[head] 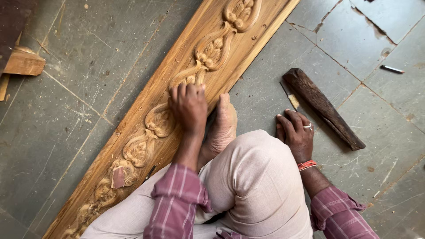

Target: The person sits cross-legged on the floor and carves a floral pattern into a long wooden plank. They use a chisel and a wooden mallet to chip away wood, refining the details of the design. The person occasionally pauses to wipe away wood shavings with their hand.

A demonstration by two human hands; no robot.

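Observation:
A long carved wooden plank (146,102) lies diagonally on the stone floor, with leaf and scroll relief along its middle. My left hand (188,106) rests palm down on the carving, fingers together, holding nothing. My bare foot (223,124) presses against the plank's right edge beside that hand. My right hand (295,130) lies flat on the floor to the right of my knee, fingers spread, a ring on one finger. Just beyond its fingertips lies a small chisel (290,97), and next to that a dark wooden mallet (323,108).
A small reddish scrap (118,177) sits on the plank's carving near me. Wood offcuts (24,62) lie at the far left. A thin pen-like tool (392,69) lies on the grey floor tiles (75,88) at the far right.

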